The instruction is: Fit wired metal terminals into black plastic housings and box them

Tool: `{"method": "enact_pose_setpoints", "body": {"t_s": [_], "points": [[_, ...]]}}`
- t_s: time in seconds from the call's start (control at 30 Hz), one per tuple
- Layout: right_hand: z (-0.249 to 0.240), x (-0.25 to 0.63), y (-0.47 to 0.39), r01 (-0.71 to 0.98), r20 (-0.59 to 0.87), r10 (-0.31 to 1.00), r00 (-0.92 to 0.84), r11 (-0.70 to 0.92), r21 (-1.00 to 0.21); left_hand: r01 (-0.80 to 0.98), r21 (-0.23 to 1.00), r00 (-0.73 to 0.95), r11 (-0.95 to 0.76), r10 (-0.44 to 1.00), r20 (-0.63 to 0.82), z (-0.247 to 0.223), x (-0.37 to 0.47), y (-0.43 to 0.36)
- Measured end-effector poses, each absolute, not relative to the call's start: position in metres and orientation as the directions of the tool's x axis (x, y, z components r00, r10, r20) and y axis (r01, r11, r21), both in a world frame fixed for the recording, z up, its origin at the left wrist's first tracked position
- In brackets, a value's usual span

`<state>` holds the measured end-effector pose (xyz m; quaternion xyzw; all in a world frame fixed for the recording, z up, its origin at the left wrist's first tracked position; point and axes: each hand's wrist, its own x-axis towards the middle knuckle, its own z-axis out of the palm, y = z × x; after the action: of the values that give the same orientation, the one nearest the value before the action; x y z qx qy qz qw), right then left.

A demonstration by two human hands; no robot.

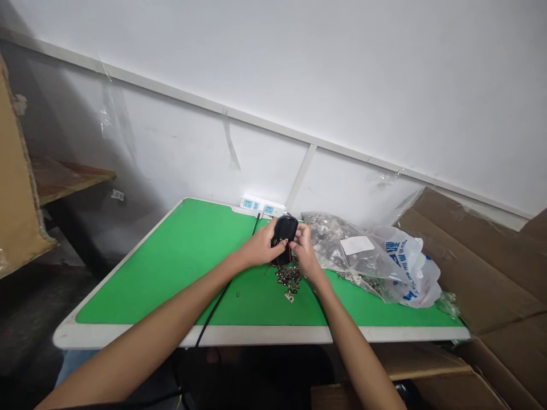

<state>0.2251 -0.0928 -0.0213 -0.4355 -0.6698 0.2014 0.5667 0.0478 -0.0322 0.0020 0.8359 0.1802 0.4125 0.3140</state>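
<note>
Both hands hold up a black plastic housing [286, 228] with a rounded top and thin red wires on it; its exact kind I cannot tell. My left hand [264, 245] grips it from the left, thumb lying across its front. On the other side, my right hand [304, 248] has its thumb and fingers closed at the edge, close to the red wire [290, 250]. Below the housing, a loose pile of small shiny metal parts [289, 277] lies on the green table mat [162, 273].
A white power strip [262, 205] stands against the wall, its black cable [216, 307] crossing the mat. To the right lie a clear bag of small parts [331, 236] and a white printed plastic bag [412, 267]. Cardboard [478, 256] leans at the right; a cardboard box [19, 171] stands left.
</note>
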Motion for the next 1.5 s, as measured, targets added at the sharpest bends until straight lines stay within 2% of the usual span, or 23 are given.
{"method": "enact_pose_setpoints", "body": {"t_s": [0.1,0.17,0.33,0.4,0.53,0.67,0.8,0.97,1.1,1.2,1.3,1.37,1.43,1.5], "points": [[-0.020,0.216,-0.086,0.038,0.491,0.865,0.102,0.490,-0.871,-0.060,0.686,0.527,-0.725,0.560,0.639,0.004,0.048,-0.030],[-0.018,0.209,-0.082,-0.107,0.389,0.909,0.152,0.406,-0.907,-0.115,0.716,0.502,-0.689,0.581,0.640,0.001,0.054,-0.030],[-0.019,0.193,-0.082,-0.301,0.150,0.977,0.149,0.189,-0.935,-0.135,0.837,0.407,-0.530,0.741,0.534,-0.006,0.070,-0.040],[-0.020,0.191,-0.083,-0.364,0.081,0.989,0.120,0.120,-0.924,-0.153,0.842,0.428,-0.518,0.733,0.529,-0.004,0.069,-0.043],[-0.018,0.195,-0.083,-0.385,0.079,0.984,0.157,0.135,-0.913,-0.277,0.858,0.570,-0.432,0.646,0.509,0.004,0.063,-0.044],[-0.012,0.201,-0.082,-0.345,0.154,0.962,0.225,0.226,-0.911,-0.314,0.913,0.594,-0.260,0.696,0.402,0.007,0.068,-0.042],[-0.010,0.202,-0.083,-0.299,0.207,0.949,0.237,0.273,-0.914,-0.306,0.928,0.614,-0.212,0.701,0.363,0.010,0.070,-0.040],[-0.010,0.208,-0.086,-0.234,0.292,0.917,0.273,0.358,-0.904,-0.289,0.914,0.634,-0.286,0.657,0.407,0.011,0.067,-0.040],[-0.010,0.212,-0.089,-0.200,0.324,0.907,0.270,0.381,-0.903,-0.266,0.857,0.590,-0.441,0.629,0.507,0.010,0.069,-0.050],[-0.009,0.213,-0.090,-0.230,0.312,0.916,0.253,0.370,-0.900,-0.179,0.721,0.519,-0.670,0.558,0.647,0.011,0.066,-0.055],[-0.005,0.211,-0.089,-0.275,0.274,0.941,0.198,0.322,-0.906,-0.116,0.489,0.508,-0.864,0.372,0.777,0.011,0.061,-0.053],[-0.003,0.208,-0.087,-0.280,0.267,0.952,0.147,0.299,-0.912,-0.132,0.371,0.527,-0.919,0.252,0.812,0.009,0.060,-0.050],[-0.002,0.206,-0.084,-0.267,0.301,0.944,0.135,0.327,-0.906,-0.145,0.330,0.559,-0.933,0.198,0.805,0.007,0.060,-0.046],[-0.004,0.207,-0.082,-0.231,0.358,0.914,0.191,0.396,-0.889,-0.134,0.354,0.595,-0.926,0.211,0.776,0.006,0.061,-0.045]]}}
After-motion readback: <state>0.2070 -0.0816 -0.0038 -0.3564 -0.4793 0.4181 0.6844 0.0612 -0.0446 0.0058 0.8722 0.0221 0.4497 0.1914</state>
